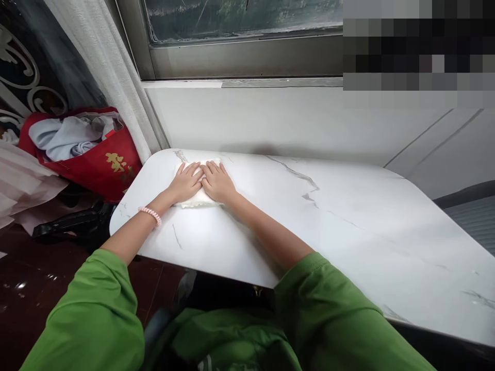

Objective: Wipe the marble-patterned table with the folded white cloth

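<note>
The left hand point(187, 183) and right hand point(218, 184) lay spread flat on a white cloth point(199, 200) at the far left of the tabletop point(348, 247), in what looked like a wiping step whose next move likely called for even pressure

Cloth point(199, 200) on tbl point(348, 206), bag point(95, 167) L of tbl.

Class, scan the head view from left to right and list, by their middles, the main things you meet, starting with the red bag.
Red bag → pink coiled band → left hand → right hand → grey ribbed surface. The white cloth lies under both hands, so it is left out.
</note>
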Motion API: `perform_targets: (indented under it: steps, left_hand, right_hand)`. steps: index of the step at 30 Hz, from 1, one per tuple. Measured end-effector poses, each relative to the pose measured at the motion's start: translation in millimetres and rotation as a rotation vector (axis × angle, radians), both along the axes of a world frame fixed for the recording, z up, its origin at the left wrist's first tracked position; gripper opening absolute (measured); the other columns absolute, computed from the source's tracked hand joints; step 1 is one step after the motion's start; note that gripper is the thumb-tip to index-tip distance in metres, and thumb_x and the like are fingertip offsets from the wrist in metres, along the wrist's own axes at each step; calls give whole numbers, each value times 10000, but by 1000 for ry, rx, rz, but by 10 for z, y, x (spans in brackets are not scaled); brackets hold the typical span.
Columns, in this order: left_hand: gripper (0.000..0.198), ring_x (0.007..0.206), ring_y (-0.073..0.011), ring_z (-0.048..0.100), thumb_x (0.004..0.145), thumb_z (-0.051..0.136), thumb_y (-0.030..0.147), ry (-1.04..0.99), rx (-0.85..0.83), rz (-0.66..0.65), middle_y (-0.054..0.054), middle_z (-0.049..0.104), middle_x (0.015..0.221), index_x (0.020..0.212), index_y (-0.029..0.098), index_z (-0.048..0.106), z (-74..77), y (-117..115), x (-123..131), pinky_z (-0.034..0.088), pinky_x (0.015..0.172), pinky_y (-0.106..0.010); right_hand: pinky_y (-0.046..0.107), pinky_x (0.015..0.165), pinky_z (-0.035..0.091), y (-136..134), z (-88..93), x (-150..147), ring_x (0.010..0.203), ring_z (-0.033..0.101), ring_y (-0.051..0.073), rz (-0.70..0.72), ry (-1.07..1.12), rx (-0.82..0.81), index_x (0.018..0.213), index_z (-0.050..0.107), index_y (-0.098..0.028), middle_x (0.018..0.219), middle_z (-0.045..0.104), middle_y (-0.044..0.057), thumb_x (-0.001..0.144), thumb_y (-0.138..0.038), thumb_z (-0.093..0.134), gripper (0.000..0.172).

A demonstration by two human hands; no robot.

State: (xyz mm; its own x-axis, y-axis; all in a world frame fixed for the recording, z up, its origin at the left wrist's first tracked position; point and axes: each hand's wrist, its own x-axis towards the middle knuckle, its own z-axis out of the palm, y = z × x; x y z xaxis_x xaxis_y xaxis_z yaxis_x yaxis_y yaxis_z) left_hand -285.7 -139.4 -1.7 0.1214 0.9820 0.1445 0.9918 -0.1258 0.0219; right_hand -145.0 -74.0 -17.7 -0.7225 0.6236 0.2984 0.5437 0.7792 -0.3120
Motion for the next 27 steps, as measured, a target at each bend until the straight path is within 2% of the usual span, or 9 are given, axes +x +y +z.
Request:
perform_targets:
  steps: [5,10,13,15,18,21,24,27]
  left_hand:
    - [477,1455,-264,303,968,312,222,10,25,10,-161,388,1541,1421,142,437,28,-689,221,152,1212,-525]
    - [476,1457,-286,301,972,297,228,15,53,33,-173,393,1536,1413,133,450,40,-1424,487,178,1205,-546]
    - [478,1457,-293,301,981,280,230,24,68,56,-198,396,1527,1404,99,458,46,-1723,595,177,1206,-551]
    - [478,1462,-288,293,984,274,228,28,68,60,-201,400,1523,1405,91,455,52,-1817,603,179,1207,-548]
    - [478,1468,-271,280,980,283,223,18,47,31,-177,397,1532,1420,121,439,64,-1797,495,187,1206,-546]
    - [479,1466,-253,286,975,298,231,6,23,31,-148,394,1539,1428,154,433,75,-1611,254,184,1211,-532]
    - [481,1455,-246,306,974,303,253,-1,7,67,-145,415,1523,1426,151,435,80,-1285,-92,177,1214,-514]
    - [487,1440,-245,328,975,294,265,-15,8,85,-138,431,1508,1432,160,427,78,-858,-495,177,1210,-515]
  right_hand:
    - [490,1202,192,-657,46,217,1438,333,293,16,7,6,1422,453,-67,1504,436,187,942,-201,314,518]
    - [510,1206,180,-1277,78,462,1449,311,309,100,17,1,1430,457,-63,1518,412,202,945,-235,364,523]
    - [522,1207,181,-1490,91,551,1454,301,321,171,14,-3,1440,450,-61,1519,409,208,944,-249,381,535]
    - [525,1209,178,-1550,97,558,1453,303,323,197,13,-5,1438,453,-57,1513,417,210,942,-252,383,538]
    - [528,1210,175,-1525,99,470,1451,309,323,195,21,-11,1433,458,-56,1505,427,211,940,-254,381,536]
    - [526,1207,180,-1362,92,250,1445,318,318,183,37,-13,1423,464,-63,1499,435,204,940,-243,367,525]
    - [513,1206,179,-1065,87,-101,1436,334,306,171,51,-12,1413,471,-69,1486,450,198,937,-222,352,514]
    - [507,1205,179,-687,91,-513,1434,334,290,149,51,-27,1417,461,-81,1484,454,186,938,-219,341,512]
